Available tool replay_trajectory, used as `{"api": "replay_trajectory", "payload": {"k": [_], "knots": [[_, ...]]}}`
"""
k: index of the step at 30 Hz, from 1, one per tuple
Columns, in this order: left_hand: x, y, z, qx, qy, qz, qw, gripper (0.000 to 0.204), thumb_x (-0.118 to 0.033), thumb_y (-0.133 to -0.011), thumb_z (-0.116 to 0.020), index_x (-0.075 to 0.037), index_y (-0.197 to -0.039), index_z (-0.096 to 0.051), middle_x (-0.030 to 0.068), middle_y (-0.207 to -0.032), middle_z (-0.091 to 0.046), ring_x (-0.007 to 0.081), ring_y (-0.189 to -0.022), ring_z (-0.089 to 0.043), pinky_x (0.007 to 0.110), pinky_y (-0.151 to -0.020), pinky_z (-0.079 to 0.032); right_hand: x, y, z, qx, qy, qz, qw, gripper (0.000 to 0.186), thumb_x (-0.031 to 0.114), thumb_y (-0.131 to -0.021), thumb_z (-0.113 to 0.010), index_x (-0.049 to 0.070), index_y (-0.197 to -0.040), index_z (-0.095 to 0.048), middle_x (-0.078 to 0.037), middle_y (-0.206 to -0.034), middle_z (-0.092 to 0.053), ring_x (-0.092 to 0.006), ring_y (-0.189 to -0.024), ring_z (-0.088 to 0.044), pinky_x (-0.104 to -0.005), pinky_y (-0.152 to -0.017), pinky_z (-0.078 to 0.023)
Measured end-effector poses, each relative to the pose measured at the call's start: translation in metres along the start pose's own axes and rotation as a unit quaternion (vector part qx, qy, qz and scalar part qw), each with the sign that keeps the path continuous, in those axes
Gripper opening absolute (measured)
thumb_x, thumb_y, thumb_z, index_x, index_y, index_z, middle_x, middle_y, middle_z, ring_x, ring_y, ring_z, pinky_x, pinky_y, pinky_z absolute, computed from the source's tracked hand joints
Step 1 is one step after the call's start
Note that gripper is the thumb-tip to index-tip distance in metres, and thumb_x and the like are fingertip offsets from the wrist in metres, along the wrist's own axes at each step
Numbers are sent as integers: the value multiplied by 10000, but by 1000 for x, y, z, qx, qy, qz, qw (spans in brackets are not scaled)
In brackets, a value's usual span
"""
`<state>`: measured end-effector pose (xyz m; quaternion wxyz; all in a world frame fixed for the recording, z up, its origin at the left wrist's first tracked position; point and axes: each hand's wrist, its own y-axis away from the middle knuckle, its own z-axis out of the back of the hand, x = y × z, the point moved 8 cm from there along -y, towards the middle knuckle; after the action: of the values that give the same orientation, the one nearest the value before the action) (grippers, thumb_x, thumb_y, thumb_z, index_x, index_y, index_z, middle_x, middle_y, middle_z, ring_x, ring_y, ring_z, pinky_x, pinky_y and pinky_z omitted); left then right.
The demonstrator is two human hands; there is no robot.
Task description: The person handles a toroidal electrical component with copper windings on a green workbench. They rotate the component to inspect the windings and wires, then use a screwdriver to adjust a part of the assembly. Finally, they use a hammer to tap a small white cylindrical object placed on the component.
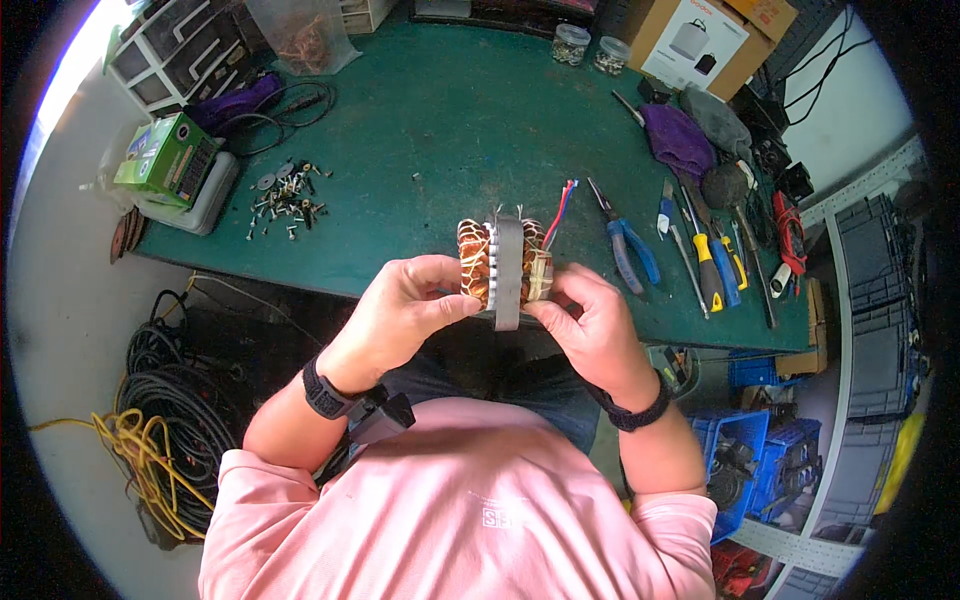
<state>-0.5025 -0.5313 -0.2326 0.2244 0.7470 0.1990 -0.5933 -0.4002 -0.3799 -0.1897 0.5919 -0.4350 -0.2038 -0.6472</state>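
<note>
Between my hands is a motor stator, held upright over the front edge of the green workbench. Its grey steel core stands edge-on, with laced copper windings bulging out on both sides. Red and blue lead wires rise from its right side. My left hand grips the left winding, thumb in front and fingers behind. On the other side my right hand pinches the right winding near its lower part. Both hands are closed on the stator, and some fingertips are hidden behind it.
Blue-handled pliers, screwdrivers and other tools lie on the bench at right. Loose screws are heaped at left near a green box. Coiled cables fill the floor at left; blue bins stand at lower right.
</note>
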Motion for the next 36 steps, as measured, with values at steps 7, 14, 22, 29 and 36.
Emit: {"api": "replay_trajectory", "payload": {"k": [7,14,22,29,36], "knots": [[0,0,1,2,-13,-14,1000,251,-63,-908,-729,32,-1137,-694,53,-1084,-725,121,-1003,-655,293,-940,-515,-2,2,-1,-6,-10,-7,1000,200,165,-885,-732,-15,-940,-666,-157,-823,-597,-313,-710,-592,-393,-635,-469],[1,-1,1,-3,-1,-7,1000,231,-72,-908,-733,28,-1113,-698,51,-1073,-728,121,-994,-656,288,-929,-512,-4,2,-2,-13,-5,1,1000,221,181,-887,-732,-20,-926,-648,-166,-824,-596,-328,-715,-591,-399,-639,-468],[1,-2,2,-6,-1,-13,1000,254,-72,-912,-726,37,-1137,-683,66,-1088,-724,130,-1000,-663,298,-935,-524,-4,1,-2,-10,6,-6,1000,231,186,-888,-729,-23,-906,-633,-178,-820,-588,-351,-721,-583,-415,-644,-462],[2,-3,1,-7,21,-4,1000,293,-63,-916,-719,47,-1182,-664,82,-1123,-719,141,-1022,-669,309,-948,-530,-5,0,-1,-20,5,3,1000,208,160,-885,-729,-22,-899,-630,-185,-817,-591,-359,-726,-582,-417,-652,-461],[3,-3,2,-8,18,-9,1000,295,-59,-914,-722,45,-1184,-665,82,-1126,-720,146,-1022,-671,311,-948,-531,2,0,0,-25,5,9,1000,205,157,-889,-725,-22,-890,-624,-177,-792,-575,-335,-690,-565,-414,-625,-446]]}}
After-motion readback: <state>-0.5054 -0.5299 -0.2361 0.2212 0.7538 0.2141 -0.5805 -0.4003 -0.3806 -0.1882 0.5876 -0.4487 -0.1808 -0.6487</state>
